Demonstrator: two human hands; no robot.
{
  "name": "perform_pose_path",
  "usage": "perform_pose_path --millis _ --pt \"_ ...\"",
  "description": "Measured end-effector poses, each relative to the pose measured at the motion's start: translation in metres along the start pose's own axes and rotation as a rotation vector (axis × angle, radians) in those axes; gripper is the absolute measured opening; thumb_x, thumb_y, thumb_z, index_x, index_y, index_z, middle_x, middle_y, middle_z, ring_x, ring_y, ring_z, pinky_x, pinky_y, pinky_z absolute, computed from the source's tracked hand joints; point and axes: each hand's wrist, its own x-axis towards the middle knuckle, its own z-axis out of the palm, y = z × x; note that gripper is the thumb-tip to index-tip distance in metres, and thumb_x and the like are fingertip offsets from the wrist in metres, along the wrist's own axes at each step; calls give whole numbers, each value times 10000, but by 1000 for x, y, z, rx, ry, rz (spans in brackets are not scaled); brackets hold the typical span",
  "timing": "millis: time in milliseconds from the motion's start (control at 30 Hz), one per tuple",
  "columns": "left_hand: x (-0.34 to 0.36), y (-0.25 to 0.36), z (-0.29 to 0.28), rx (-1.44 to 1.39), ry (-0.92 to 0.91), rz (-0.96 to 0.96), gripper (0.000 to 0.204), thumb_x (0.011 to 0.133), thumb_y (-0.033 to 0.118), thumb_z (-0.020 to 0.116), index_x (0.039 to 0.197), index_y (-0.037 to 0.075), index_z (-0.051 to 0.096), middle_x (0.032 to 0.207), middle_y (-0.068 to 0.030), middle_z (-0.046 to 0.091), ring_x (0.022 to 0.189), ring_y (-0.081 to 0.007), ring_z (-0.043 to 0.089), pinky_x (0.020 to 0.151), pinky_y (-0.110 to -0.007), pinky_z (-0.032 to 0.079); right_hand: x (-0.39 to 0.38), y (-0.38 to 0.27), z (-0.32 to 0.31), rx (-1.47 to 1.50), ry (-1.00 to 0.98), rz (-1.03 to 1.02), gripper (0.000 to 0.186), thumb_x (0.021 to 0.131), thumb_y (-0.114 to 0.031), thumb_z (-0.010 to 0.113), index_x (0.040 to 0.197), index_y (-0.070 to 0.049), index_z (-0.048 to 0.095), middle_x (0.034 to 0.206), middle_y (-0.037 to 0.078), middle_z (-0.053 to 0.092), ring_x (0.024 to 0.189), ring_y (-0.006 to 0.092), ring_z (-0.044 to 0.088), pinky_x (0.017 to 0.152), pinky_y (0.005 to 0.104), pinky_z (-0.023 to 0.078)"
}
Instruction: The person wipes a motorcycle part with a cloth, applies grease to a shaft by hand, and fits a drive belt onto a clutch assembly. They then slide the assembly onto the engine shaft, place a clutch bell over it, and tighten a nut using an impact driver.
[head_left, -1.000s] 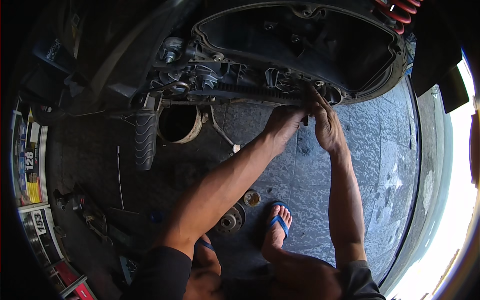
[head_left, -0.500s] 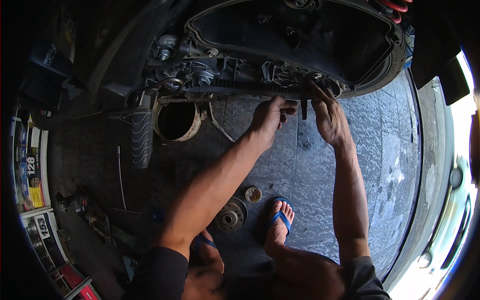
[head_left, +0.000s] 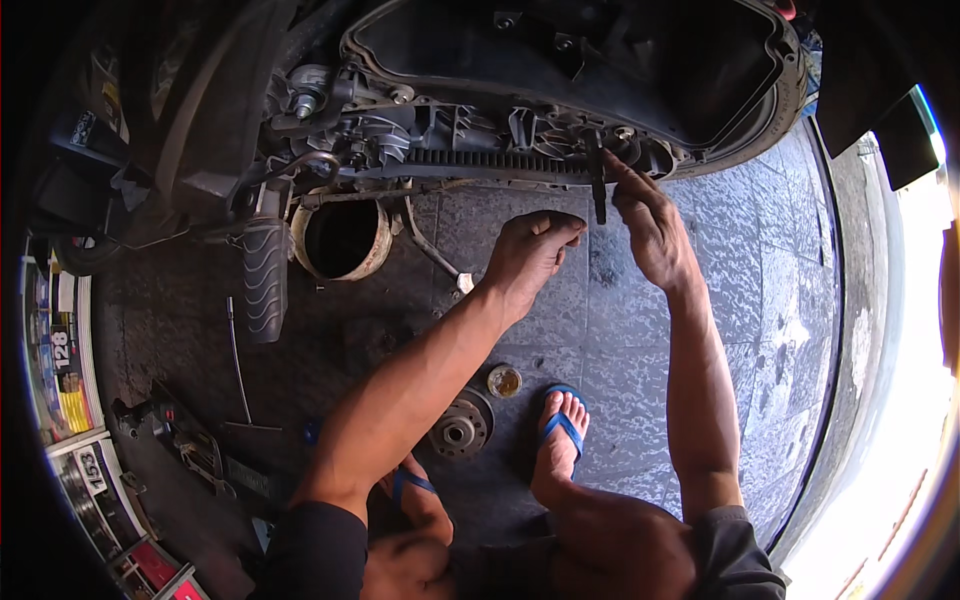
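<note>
A scooter's belt housing [head_left: 470, 125] lies open across the top of the view. The toothed drive belt [head_left: 495, 162] runs along it, from a finned pulley [head_left: 375, 138] on the left towards a dark, flat round part seen edge-on [head_left: 599, 185]. My right hand [head_left: 655, 230] is at the right side of that part, its index finger stretched out against it and the other fingers bent. To the left of the part, and apart from it, my left hand [head_left: 535, 250] is closed with the fingers curled inward. Its palm side is hidden, so I cannot tell whether anything is inside.
Below the housing stands a round, dirty tub [head_left: 372, 265]. A kickstand [head_left: 430, 245] slants down beside it. On the floor are a metal disc-shaped part [head_left: 462, 428], a small tin [head_left: 504, 381], and a long T-handled tool [head_left: 240, 365]. Shelved boxes [head_left: 65, 345] line the left edge.
The view has shifted slightly. My left hand has drawn back a little from the edge-on part and its fingers have curled in. My right hand stays at the part, now nearer its right side.
</note>
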Motion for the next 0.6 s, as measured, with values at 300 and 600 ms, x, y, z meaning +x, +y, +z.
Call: perform_pose_path --millis 300,600 --pt "-2 2 18 119 49 126 175 972 192 714 915 29 740 765 9 639 631 -42 512 567 -230 402 -2 5 -4 -51 -64 68 620 914 -190 372 1491 -56 552 1269 260 649 1160 358 652 1024 433 485" --pt "-25 -11 4 555 220 319 259 936 178 757 1060 -47 721 827 -55 736 735 -128 676 686 -272 533 -46 59 -17 159 -70 64 609 986 -251 372 1538 -22 486 953 33 605 819 130 507 785 277 449"
